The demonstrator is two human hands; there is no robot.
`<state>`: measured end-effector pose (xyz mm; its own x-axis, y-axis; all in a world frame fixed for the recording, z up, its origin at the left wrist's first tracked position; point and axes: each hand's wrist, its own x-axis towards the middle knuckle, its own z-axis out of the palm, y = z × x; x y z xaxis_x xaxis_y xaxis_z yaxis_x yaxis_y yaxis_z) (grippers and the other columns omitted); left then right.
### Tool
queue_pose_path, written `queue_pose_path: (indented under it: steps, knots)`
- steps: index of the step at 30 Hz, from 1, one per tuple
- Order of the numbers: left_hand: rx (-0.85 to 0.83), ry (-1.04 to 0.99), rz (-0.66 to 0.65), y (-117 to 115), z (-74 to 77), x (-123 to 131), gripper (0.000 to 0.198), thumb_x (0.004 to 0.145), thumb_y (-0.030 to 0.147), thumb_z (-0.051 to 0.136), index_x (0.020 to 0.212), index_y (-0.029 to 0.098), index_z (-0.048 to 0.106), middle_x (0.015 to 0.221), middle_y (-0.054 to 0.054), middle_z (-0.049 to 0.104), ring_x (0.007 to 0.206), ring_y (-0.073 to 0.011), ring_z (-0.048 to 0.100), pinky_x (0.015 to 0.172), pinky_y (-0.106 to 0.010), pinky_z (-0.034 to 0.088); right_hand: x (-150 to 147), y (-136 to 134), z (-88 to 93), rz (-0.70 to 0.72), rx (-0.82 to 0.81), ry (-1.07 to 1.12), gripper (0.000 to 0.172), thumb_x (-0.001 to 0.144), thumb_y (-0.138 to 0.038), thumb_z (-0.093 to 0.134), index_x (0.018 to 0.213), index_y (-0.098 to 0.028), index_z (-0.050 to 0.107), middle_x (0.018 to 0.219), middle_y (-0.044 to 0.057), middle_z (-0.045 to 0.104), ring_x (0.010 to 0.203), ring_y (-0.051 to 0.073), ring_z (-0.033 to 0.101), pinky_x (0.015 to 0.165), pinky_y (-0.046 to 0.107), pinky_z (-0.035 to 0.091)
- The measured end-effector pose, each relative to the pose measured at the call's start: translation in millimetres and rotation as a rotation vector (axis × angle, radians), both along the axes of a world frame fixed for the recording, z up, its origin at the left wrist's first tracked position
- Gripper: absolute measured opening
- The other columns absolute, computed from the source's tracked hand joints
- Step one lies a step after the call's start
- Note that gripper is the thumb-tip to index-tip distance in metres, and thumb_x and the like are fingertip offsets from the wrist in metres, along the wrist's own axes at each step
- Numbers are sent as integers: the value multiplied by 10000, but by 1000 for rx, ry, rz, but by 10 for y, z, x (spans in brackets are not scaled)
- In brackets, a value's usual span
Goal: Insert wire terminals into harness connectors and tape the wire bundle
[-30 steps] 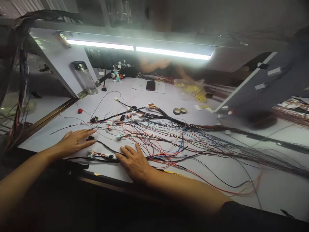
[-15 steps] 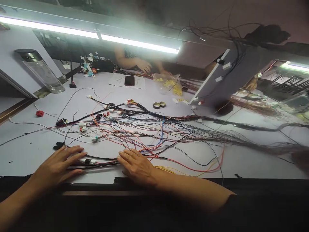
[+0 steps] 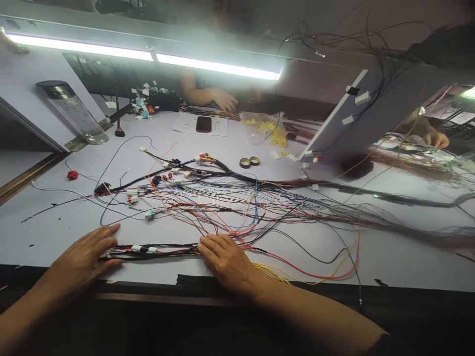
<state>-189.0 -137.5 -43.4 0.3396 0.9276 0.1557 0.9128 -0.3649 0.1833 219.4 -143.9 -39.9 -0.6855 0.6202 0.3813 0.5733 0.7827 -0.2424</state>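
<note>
A taped wire bundle [image 3: 166, 251] with white connectors lies along the front of the table. My left hand [image 3: 83, 252] is closed loosely around its left end, thumb on the near side and fingers on the far side; the tip of the bundle is partly hidden in the palm. My right hand [image 3: 226, 259] presses down over the bundle farther right, fingers together and bent on it. Just beyond the hands spread many loose thin wires [image 3: 222, 210] in red, black and blue. Some yellow wires [image 3: 269, 272] come out beside my right wrist.
Behind lies a black harness trunk [image 3: 237, 174] with connectors. Two tape rolls [image 3: 249, 162], a phone [image 3: 204, 124] on paper, a bag of yellow parts [image 3: 265, 129] and a glass bottle [image 3: 74, 111] stand farther back. A partition [image 3: 334, 118] rises at right. Co-workers' hands show beyond.
My left hand has slid left along the bundle and its fingers have drawn nearer the thumb. A black connector beside it is now out of sight. The bundle lies straighter; the view has shifted slightly.
</note>
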Motion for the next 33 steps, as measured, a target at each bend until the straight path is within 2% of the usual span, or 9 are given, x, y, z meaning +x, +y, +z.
queue_pose_path:
  steps: [4,8,10,13,17,20,25,29,33]
  knots:
    - [-75,49,-60,212,-58,-71,317,791,550,574,892,250,590,1466,-84,416,1355,-318,362,1076,-488,357,22,9,-1,16,-26,12,334,969,-190,432,1286,-162,533,1330,79,582,1257,186,483,1067,374,376]
    - [-96,9,-45,594,44,86,393,823,589,521,896,210,595,1497,-99,366,1384,-326,306,1108,-494,307,68,71,-23,-3,-76,-4,383,968,-276,448,1336,-183,500,1371,75,548,1283,203,467,1087,416,354]
    - [-88,-7,-63,690,96,167,433,829,607,508,951,201,597,1522,-88,322,1394,-320,285,1134,-500,254,89,93,-37,-24,-83,-14,405,965,-299,456,1353,-187,486,1394,69,527,1298,214,453,1105,430,334]
    - [-69,-34,-95,641,128,192,415,841,576,512,1028,215,602,1518,-83,331,1395,-298,291,1139,-477,260,96,74,-50,-44,-72,-35,403,964,-280,458,1356,-191,483,1401,61,519,1309,228,439,1107,445,335]
    - [-7,-33,-138,421,119,76,317,868,501,509,1048,253,588,1449,-29,442,1359,-267,358,1102,-451,331,67,-16,-26,-69,-24,-57,382,970,-208,436,1348,-211,492,1370,51,547,1333,245,398,1113,459,325]
    - [19,36,-154,296,102,-36,359,895,503,458,1164,283,549,1443,-32,450,1321,-253,407,1106,-486,297,107,-36,48,-37,-40,-46,366,974,-223,438,1336,-224,501,1353,43,560,1314,231,415,1128,451,302]
    - [123,149,-232,186,108,-61,459,912,539,407,1305,310,465,1342,-35,556,1198,-261,529,1084,-528,302,479,86,208,-102,-114,216,306,961,-244,468,1242,-171,568,1213,81,648,1147,190,550,1020,385,423]
    - [301,224,-252,149,188,251,488,928,519,411,1338,260,460,1314,-44,576,1156,-267,561,1035,-530,357,824,171,280,-218,-165,341,237,949,-224,500,1150,-181,617,1056,73,699,984,182,603,870,348,487]
    - [380,142,-376,96,240,942,424,907,397,530,1297,231,503,1231,-68,624,1086,-253,597,985,-464,420,944,233,328,-207,-159,228,201,933,-236,538,1097,-187,642,1024,63,707,941,196,597,836,350,463]
